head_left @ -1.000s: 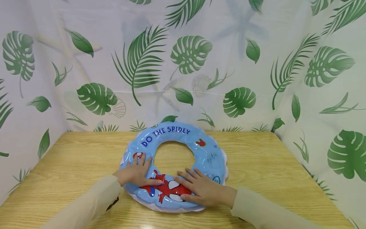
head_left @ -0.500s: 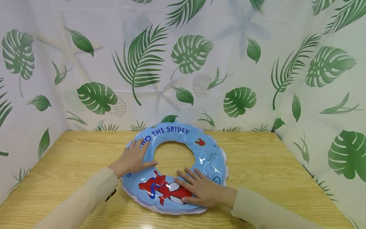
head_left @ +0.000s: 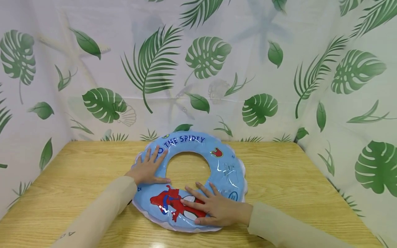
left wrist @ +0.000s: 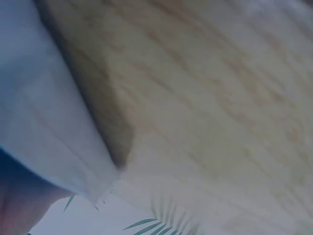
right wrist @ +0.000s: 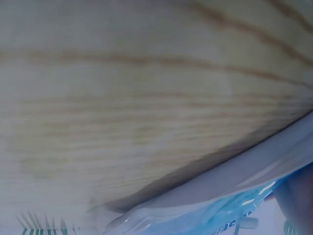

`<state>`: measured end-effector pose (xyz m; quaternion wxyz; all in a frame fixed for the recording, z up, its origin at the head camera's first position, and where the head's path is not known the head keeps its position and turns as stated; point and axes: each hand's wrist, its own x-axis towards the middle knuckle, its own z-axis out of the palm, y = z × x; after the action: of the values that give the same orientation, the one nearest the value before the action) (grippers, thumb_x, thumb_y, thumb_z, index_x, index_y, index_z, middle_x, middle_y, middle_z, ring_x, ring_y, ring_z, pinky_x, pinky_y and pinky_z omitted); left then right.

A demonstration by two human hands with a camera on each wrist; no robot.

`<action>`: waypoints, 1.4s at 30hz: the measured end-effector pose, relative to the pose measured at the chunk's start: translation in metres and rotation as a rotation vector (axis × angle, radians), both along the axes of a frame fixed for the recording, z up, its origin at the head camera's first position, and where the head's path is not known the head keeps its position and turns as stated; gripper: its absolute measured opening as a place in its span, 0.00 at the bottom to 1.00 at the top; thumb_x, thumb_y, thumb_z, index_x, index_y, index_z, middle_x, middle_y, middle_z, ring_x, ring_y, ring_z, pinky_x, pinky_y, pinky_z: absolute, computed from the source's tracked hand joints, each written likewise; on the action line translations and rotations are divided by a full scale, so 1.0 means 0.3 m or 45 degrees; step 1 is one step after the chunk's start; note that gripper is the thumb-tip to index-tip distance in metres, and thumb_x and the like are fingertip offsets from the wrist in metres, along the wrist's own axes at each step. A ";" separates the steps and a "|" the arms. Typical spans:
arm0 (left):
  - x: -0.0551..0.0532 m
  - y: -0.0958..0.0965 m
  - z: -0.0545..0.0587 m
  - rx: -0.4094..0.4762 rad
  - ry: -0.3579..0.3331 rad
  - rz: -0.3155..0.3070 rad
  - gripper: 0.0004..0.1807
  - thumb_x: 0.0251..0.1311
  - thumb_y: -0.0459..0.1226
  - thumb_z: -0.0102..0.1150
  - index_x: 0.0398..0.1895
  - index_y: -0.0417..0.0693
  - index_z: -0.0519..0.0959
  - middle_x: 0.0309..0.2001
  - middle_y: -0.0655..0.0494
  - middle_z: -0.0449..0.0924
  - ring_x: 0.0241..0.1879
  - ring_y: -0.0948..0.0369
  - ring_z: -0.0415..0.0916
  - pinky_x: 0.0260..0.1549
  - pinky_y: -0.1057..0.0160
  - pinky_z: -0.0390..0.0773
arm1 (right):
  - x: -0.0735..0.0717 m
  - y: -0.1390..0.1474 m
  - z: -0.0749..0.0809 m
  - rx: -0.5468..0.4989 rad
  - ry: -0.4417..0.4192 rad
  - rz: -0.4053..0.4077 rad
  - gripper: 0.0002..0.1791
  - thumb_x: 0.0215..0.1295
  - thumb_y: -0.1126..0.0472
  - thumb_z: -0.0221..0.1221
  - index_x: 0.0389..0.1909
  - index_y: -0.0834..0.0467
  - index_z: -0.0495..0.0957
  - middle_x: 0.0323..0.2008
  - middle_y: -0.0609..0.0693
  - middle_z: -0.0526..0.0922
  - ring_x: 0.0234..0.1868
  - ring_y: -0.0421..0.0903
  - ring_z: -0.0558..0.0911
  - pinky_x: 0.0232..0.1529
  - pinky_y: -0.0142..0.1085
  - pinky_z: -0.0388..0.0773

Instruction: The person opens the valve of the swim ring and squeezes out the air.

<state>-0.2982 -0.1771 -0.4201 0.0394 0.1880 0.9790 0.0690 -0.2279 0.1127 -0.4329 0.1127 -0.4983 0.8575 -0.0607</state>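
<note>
A light blue inflatable swim ring (head_left: 224, 172) lies flat on the wooden table, its far arc printed with "DO THE SPIDEY" and its near arc with a red cartoon figure. My left hand (head_left: 148, 168) rests on the ring's left side, fingers spread and straight, thumb reaching to the inner hole. On the near right part rests my right hand (head_left: 218, 208), fingers spread over the red figure. In the left wrist view the ring's pale rim (left wrist: 63, 122) runs along the left side. The right wrist view catches its edge (right wrist: 195, 210) low at the right.
The wood-grain table (head_left: 279, 179) stretches out on both sides of the ring. White cloth with green leaf prints (head_left: 235, 113) hangs behind it and along both sides. Beige sleeves (head_left: 102, 210) cover both forearms.
My left hand has slid up the ring's left side from beside the red figure toward the lettering. My right hand has stayed near its place, fingers slightly more spread. The ring has barely moved.
</note>
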 end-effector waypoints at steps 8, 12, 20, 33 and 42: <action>-0.014 0.001 -0.026 0.049 -0.058 0.003 0.57 0.45 0.68 0.54 0.72 0.55 0.40 0.72 0.41 0.31 0.69 0.37 0.29 0.58 0.29 0.39 | -0.001 -0.002 -0.007 0.010 -0.004 0.014 0.33 0.65 0.33 0.33 0.69 0.31 0.38 0.73 0.41 0.34 0.72 0.58 0.35 0.62 0.67 0.35; -0.018 0.001 -0.037 0.046 -0.050 -0.003 0.56 0.46 0.68 0.53 0.72 0.55 0.42 0.73 0.42 0.34 0.69 0.37 0.31 0.58 0.29 0.39 | 0.000 -0.004 -0.004 0.016 0.012 0.019 0.32 0.66 0.33 0.34 0.69 0.32 0.39 0.73 0.41 0.36 0.72 0.58 0.36 0.62 0.68 0.37; -0.010 0.004 -0.033 0.026 -0.076 0.012 0.53 0.47 0.67 0.52 0.72 0.56 0.43 0.73 0.42 0.36 0.69 0.37 0.32 0.58 0.29 0.38 | -0.003 -0.007 0.000 0.034 0.003 0.013 0.32 0.65 0.33 0.32 0.69 0.31 0.39 0.73 0.40 0.36 0.72 0.58 0.37 0.62 0.68 0.36; -0.009 0.017 -0.013 0.017 -0.155 0.021 0.52 0.49 0.67 0.50 0.72 0.55 0.44 0.72 0.41 0.36 0.69 0.37 0.32 0.59 0.29 0.37 | -0.006 -0.006 0.000 0.045 -0.039 0.001 0.32 0.65 0.32 0.31 0.69 0.31 0.39 0.73 0.40 0.37 0.72 0.57 0.36 0.62 0.67 0.34; -0.016 0.018 -0.018 -0.005 -0.178 0.022 0.51 0.49 0.68 0.49 0.72 0.56 0.45 0.72 0.42 0.37 0.70 0.37 0.32 0.59 0.29 0.37 | -0.009 -0.004 -0.008 0.050 -0.024 0.012 0.32 0.65 0.33 0.31 0.69 0.31 0.38 0.73 0.40 0.36 0.72 0.57 0.35 0.62 0.67 0.33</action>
<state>-0.3030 -0.1717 -0.4256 0.1073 0.1743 0.9755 0.0805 -0.2306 0.1114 -0.4354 0.1307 -0.4995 0.8550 -0.0482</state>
